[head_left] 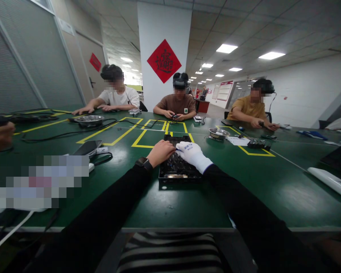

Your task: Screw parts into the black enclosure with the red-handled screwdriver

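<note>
A black rectangular plastic case [164, 177], open on top with dark parts inside, lies on the green table in front of me. My left hand [161, 152], bare and with a black watch [143, 163] at the wrist, reaches over its left side with the fingers bent together. My right hand [191, 153], in a white glove, leans over the right side, its fingers closed near my left fingertips. Both sets of fingertips meet above the case's middle. Whatever is between them is too small and hidden to make out. A metallic strip [177, 176] shows at the near end of the case.
Yellow tape [143, 146] marks the green table [170, 212]. Metal bowls [89, 120] [218, 133] stand left and right. A phone [88, 148] and cables lie left; a white device [329, 182] lies right. Three people with headsets sit opposite; another person's hand [1, 136] shows at left.
</note>
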